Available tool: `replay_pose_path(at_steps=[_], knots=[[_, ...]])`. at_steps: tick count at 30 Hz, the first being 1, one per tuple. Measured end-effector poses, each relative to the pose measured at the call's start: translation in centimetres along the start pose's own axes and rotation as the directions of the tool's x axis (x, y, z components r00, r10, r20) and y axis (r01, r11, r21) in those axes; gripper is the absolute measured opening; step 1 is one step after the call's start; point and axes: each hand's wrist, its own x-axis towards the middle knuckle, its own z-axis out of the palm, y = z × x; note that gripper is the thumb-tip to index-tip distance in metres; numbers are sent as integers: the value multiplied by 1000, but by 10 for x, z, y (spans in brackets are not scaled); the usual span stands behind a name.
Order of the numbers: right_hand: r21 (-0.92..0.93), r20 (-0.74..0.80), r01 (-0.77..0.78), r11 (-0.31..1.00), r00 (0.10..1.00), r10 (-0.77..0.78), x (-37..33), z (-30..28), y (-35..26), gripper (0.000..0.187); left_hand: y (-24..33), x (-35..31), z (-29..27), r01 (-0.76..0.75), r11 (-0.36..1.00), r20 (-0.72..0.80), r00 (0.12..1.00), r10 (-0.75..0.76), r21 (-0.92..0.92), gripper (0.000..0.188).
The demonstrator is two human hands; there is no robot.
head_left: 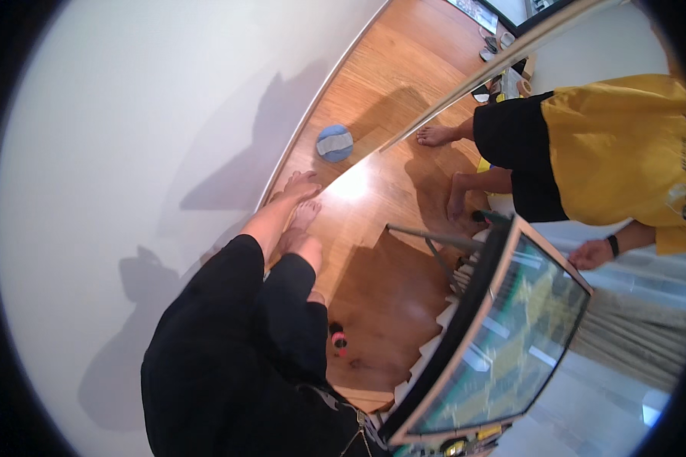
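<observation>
My left hand (301,185) is stretched low toward the floor beside my bare foot, close to the white wall. Its fingers look spread, and I see nothing held in them. A blue round pad (334,143) with a grey band across it lies on the floor just beyond my fingers. A long pale pole-like strip (480,78) slants down from the upper right and thins to a bright line that ends near my hand. I cannot tell whether they touch. My right hand does not show.
A glass-topped table (503,343) with a wooden frame stands at right. A person in a yellow shirt (625,145) stands beyond it, a hand (593,254) at its edge. Shoes (492,49) lie at the back. A small pink-and-black thing (338,339) sits on the wooden floor.
</observation>
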Motion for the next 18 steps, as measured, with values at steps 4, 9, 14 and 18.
replay_pose_path(at_steps=[4,9,14,18], knots=[[-3,-76,-99,995,992,98,63,-2,-19,28,-38,168,72,57,988,138,990,-36,-145,75],[39,-169,-146,989,974,151,130,6,-39,28,-23,287,139,132,979,100,988,-117,-155,86],[83,-222,-189,979,954,203,152,13,-48,29,0,312,161,317,946,-46,946,-320,-70,76],[116,-174,-196,974,961,214,137,22,-48,30,-68,320,152,-91,994,-299,952,71,-53,55]])
